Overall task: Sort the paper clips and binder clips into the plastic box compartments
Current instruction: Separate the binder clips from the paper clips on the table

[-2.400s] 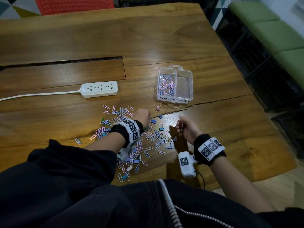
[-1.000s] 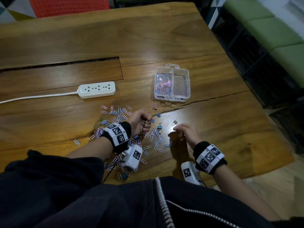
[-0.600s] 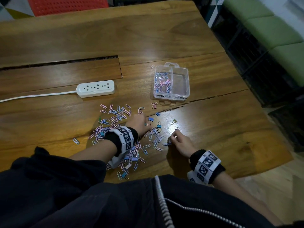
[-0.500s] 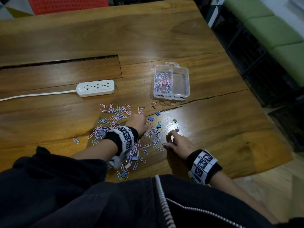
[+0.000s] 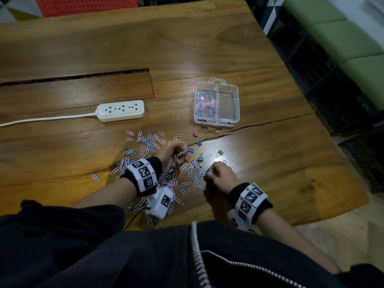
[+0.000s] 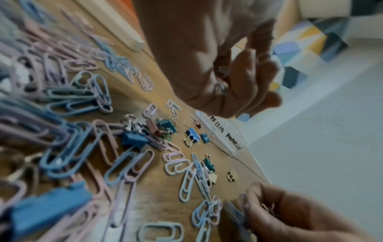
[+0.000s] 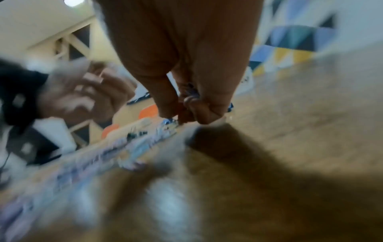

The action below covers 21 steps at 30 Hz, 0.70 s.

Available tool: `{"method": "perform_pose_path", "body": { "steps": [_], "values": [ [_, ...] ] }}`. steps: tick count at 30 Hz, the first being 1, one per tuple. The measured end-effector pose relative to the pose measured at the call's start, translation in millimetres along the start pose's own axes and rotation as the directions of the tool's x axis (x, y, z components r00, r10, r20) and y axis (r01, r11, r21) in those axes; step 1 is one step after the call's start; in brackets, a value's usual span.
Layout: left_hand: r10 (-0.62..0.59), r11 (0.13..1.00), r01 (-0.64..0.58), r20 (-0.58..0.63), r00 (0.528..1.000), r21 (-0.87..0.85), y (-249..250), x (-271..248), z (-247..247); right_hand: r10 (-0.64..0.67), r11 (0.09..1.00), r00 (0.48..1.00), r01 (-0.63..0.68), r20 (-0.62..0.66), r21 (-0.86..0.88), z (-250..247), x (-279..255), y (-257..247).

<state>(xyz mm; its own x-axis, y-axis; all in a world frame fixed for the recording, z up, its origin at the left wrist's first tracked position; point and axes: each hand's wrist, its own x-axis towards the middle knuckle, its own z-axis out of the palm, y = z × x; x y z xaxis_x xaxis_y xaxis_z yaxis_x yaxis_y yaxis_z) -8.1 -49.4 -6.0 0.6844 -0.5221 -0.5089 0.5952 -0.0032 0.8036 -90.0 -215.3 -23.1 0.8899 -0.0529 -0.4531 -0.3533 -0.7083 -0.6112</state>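
left hand (image 5: pixel 173 155) holding paper clips (image 5: pixel 181 153), right hand (image 5: pixel 221 177) pinching clips

Head camera looks steeply down on the wooden table (image 5: pixel 207 38). Left wrist view skims low and close over scattered paper clips (image 6: pixel 128 163); the blurred right wrist view faces left. All share the clip pile.

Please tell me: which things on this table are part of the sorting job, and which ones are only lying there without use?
Part of the job:
- paper clips scattered on the table
- binder clips among them
- plastic box, paper clips in its left compartment
- left hand, holding paper clips
- right hand, pinching clips at the pile's edge

Only lying there:
- power strip with its cord
- red chair behind the table
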Motion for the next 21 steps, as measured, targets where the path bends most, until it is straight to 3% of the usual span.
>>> {"method": "perform_pose_path", "body": {
  "steps": [2, 4, 5, 7, 9, 12, 13, 15, 16, 18, 20, 21],
  "values": [
    [-0.001, 0.995, 0.002, 0.015, 1.000, -0.099, 1, -2, 0, 0.055, 0.963, 0.998, -0.048, -0.020, 0.264, -5, -4, 3],
    [-0.016, 0.995, 0.016, 0.004, 1.000, -0.102, 0, -2, 2, 0.085, 0.850, 0.996, -0.069, -0.006, 0.523, -9, -8, 5],
    [-0.028, 0.999, 0.028, -0.022, 0.999, -0.024, -1, -1, 4, 0.104, 0.778, 0.994, -0.092, 0.017, 0.621, -12, -10, 6],
    [-0.017, 0.941, 0.050, -0.102, 0.995, 0.333, -5, -1, 11, 0.149, 0.635, 0.985, -0.166, 0.090, 0.755, -16, -12, 7],
    [0.074, 0.697, 0.037, -0.123, 0.990, 0.716, -13, 0, 17, 0.187, 0.484, 0.965, -0.252, 0.183, 0.838, -19, -12, 8],
    [0.100, 0.211, -0.012, -0.009, 0.995, 0.977, -23, 0, 23, 0.188, 0.343, 0.942, -0.328, 0.278, 0.880, -19, -12, 8],
    [0.104, 0.113, -0.021, 0.009, 0.995, 0.993, -25, 0, 24, 0.186, 0.342, 0.940, -0.333, 0.284, 0.878, -18, -12, 7],
    [0.119, 0.056, -0.009, 0.002, 0.993, 0.998, -28, 0, 25, 0.210, 0.402, 0.943, -0.324, 0.259, 0.856, -15, -10, 4],
    [0.128, 0.058, -0.002, -0.005, 0.992, 0.998, -30, -1, 25, 0.229, 0.475, 0.948, -0.307, 0.221, 0.825, -13, -9, 2],
    [0.136, 0.108, 0.027, -0.042, 0.990, 0.994, -32, -3, 25, 0.224, 0.722, 0.970, -0.231, 0.096, 0.652, -7, -6, -2],
    [0.148, 0.154, 0.040, -0.063, 0.987, 0.987, -32, -6, 23, 0.105, 0.937, 0.994, -0.088, -0.034, 0.339, 1, -3, -4],
    [0.149, 0.145, 0.033, -0.055, 0.987, 0.989, -31, -8, 22, 0.028, 0.982, 0.998, -0.018, -0.049, 0.189, 4, -3, -5]
  ]
}}
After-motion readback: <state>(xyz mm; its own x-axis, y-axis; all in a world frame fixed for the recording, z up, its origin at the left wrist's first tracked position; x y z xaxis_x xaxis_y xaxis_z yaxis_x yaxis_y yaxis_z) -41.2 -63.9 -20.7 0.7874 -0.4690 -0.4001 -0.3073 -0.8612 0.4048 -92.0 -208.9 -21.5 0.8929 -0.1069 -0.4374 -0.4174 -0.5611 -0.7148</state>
